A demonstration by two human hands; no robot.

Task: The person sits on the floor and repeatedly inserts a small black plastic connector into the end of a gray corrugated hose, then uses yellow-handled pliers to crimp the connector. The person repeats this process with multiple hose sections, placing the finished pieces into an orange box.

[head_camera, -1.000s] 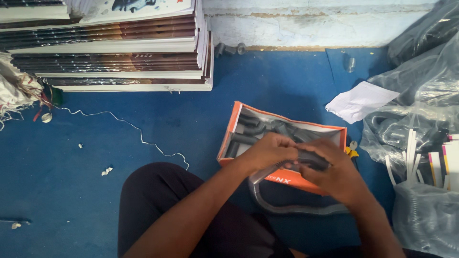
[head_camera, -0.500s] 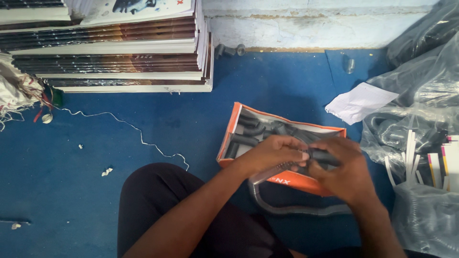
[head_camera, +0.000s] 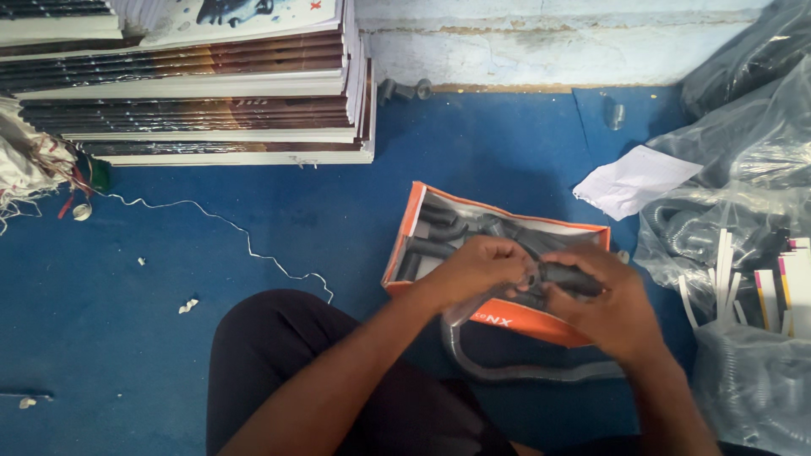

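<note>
Left hand (head_camera: 477, 270) and right hand (head_camera: 610, 308) both closed around a dark hose piece (head_camera: 568, 277) above the orange box (head_camera: 404, 241), piece mostly hidden by fingers, grey tube (head_camera: 507, 370) looping below the box

place: workshop floor | bagged hoses (head_camera: 743, 211) | stacked printed sheets (head_camera: 194, 93)

Single view: head-worn camera, looking steeply down and slightly forward over the wearer's lap. Near range: left hand (head_camera: 477, 270) and right hand (head_camera: 612, 308) sit just below centre. Field reaches the blue floor (head_camera: 169, 279), the stacked boards (head_camera: 194, 93) upper left and the wall base (head_camera: 549, 51) at top. No second view.
</note>
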